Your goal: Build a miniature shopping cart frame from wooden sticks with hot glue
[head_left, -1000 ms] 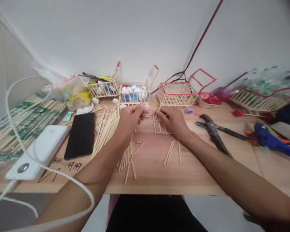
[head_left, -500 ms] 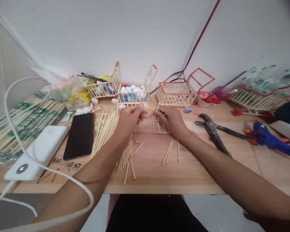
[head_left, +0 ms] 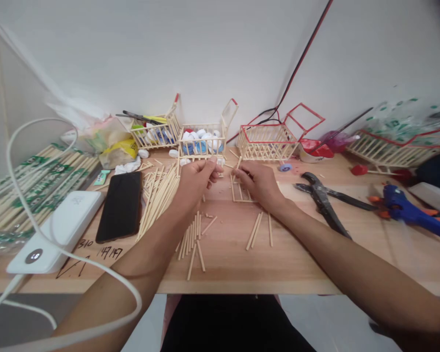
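Observation:
My left hand (head_left: 199, 177) is above the middle of the table, thumb and fingers pinched together; whatever lies between them is too small to make out. Across a narrow gap, my right hand (head_left: 258, 180) has its fingers closed on a short wooden stick (head_left: 238, 163) that points up and away. Under that hand lies a small frame of glued sticks (head_left: 238, 199), partly covered by the palm. Several cut sticks (head_left: 254, 231) rest nearer the table edge, and a larger bundle of sticks (head_left: 157, 198) lies beside my left forearm.
Along the wall stand stick-built carts, one with red trim (head_left: 267, 142) and one holding bottle caps (head_left: 201, 142). Pliers (head_left: 320, 198) and a blue glue gun (head_left: 407, 208) lie to the right. A phone (head_left: 120, 208) and a white power bank (head_left: 56, 232) with a looping cable are left.

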